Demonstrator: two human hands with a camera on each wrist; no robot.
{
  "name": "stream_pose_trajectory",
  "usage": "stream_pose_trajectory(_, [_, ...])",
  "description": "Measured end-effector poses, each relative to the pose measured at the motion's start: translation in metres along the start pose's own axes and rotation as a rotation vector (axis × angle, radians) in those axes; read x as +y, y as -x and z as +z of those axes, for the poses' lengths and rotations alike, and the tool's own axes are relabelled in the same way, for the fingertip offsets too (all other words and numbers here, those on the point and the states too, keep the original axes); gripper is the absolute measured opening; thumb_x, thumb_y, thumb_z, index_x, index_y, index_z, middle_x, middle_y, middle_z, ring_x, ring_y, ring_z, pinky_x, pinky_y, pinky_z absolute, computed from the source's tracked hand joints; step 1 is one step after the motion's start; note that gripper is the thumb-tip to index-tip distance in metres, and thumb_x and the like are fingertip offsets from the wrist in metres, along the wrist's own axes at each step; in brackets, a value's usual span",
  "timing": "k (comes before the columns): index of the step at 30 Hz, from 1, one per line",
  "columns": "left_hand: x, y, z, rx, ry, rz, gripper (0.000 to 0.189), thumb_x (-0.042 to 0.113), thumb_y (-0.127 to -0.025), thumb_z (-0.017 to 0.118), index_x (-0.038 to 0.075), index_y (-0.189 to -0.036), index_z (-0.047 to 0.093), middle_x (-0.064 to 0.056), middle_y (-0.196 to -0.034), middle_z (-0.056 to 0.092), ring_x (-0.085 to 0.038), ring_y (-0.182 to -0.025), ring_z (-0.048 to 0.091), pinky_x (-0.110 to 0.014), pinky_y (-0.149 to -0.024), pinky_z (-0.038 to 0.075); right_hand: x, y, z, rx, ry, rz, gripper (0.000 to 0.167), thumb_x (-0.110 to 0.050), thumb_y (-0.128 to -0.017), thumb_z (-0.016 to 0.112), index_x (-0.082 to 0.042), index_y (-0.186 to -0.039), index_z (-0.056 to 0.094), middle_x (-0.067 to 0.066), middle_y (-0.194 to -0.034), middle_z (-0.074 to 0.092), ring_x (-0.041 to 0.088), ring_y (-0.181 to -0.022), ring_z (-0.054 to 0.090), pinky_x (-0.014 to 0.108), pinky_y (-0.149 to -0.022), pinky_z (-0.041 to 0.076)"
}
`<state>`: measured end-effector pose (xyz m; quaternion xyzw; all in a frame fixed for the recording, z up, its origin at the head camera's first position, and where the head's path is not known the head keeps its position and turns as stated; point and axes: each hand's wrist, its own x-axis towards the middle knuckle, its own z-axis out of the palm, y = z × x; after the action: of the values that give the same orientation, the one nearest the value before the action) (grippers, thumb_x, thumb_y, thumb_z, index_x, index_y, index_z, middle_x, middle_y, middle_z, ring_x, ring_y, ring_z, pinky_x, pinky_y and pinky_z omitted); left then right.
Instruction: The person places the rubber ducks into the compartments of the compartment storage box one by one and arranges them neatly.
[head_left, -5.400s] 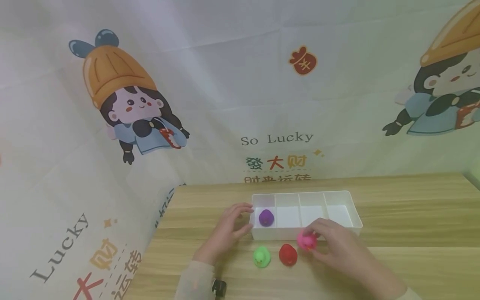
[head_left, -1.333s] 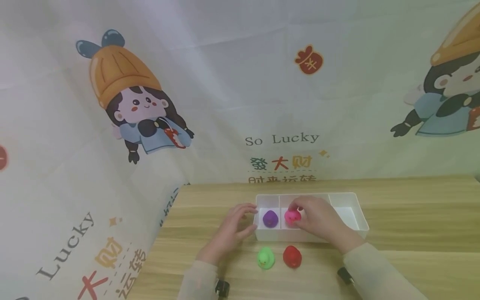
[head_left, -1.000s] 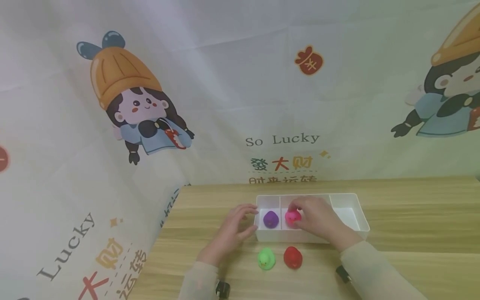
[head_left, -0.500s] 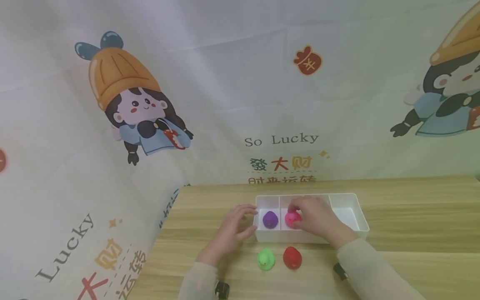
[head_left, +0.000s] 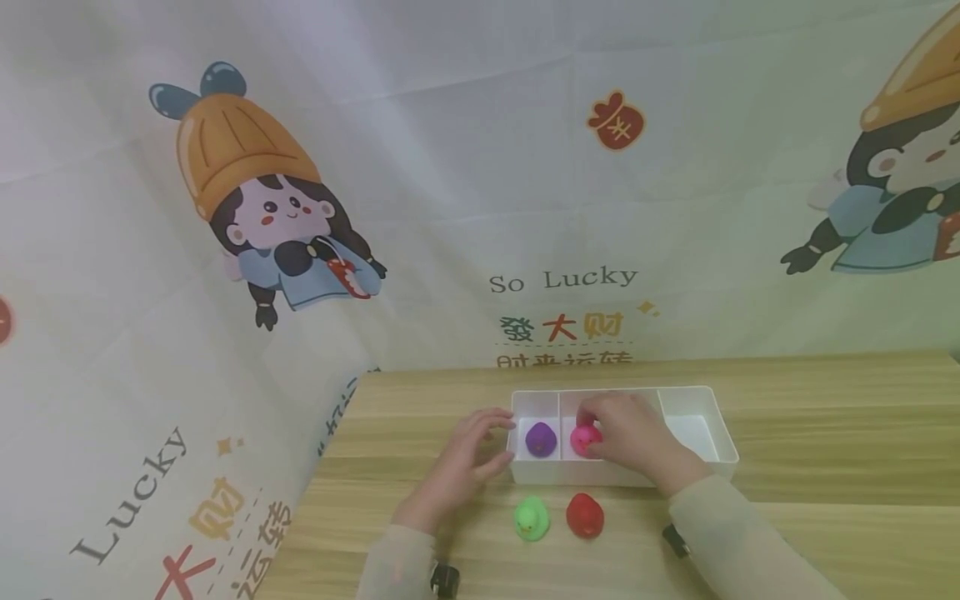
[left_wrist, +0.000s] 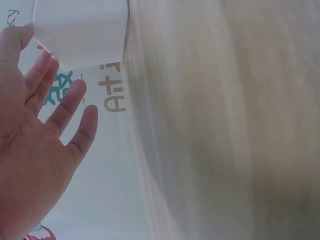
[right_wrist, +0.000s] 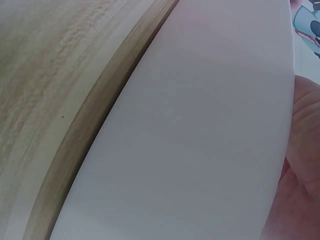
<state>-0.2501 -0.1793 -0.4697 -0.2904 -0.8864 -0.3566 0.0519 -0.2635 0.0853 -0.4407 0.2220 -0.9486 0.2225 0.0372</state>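
Observation:
A white divided box [head_left: 585, 473] lies across the table, with a purple rubber duck [head_left: 541, 439] in its leftmost compartment. My right hand [head_left: 633, 433] reaches over the front wall and pinches a pink rubber duck [head_left: 585, 440] low in the second compartment. In the right wrist view the box wall [right_wrist: 175, 125] hides the duck and most fingers. My left hand [head_left: 468, 458] rests thumb and fingertips against the box's left end, its other fingers extended in the left wrist view. In front of the box sit a green rubber duck [head_left: 532, 518] and a red rubber duck [head_left: 585, 516].
The wooden table [head_left: 840, 433] stretches to both sides of the box. A printed cloth [head_left: 465, 167] hangs behind the table and along its left. Black wrist cameras [head_left: 445, 580] show by the sleeves. The box's rightmost compartment [head_left: 693, 433] holds nothing visible.
Since the oldest frame, my right hand has carried the pink duck from the front of the box into the second compartment. In the last second it barely moves. My left hand stays at the box.

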Motion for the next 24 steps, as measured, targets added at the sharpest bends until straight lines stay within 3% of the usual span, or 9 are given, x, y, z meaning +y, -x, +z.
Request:
stream_pose_trajectory(7, [0.0006,-0.0004,-0.0005,0.003,0.015,0.013,0.041,0.019,-0.083,0.061,0.017,-0.12,0.046,0.002,-0.133,0.037,-0.021,-0.111,0.042,-0.038,-0.092,0.037,-0.0003,-0.0012,-0.0002,0.003,0.025,0.004,0.025,-0.023,-0.062,0.08,-0.023,-0.076,0.059,-0.012,-0.07,0.053,0.01,-0.065,0.045,0.026,-0.061,0.037])
stream_pose_trajectory(16, [-0.0022,0.0006,0.0007,-0.001,0.024,0.019,0.041,0.029,-0.083,0.059,0.017,-0.121,0.046,0.001,-0.133,0.036,-0.023,-0.109,0.044,-0.037,-0.092,0.038,-0.0002,-0.0017,-0.0006,-0.031,0.046,0.001,0.025,-0.022,-0.062,0.079,-0.024,-0.074,0.057,-0.011,-0.069,0.053,0.01,-0.063,0.044,0.025,-0.059,0.037])
stream_pose_trajectory(24, [-0.0028,-0.0005,0.0007,0.0,0.031,0.019,0.04,0.028,-0.083,0.059,0.018,-0.12,0.047,0.006,-0.132,0.037,-0.016,-0.109,0.044,-0.032,-0.091,0.038,0.005,-0.0007,0.0035,0.009,-0.03,-0.024,0.022,-0.024,-0.064,0.078,-0.026,-0.075,0.059,-0.014,-0.074,0.055,0.009,-0.07,0.047,0.025,-0.065,0.04])
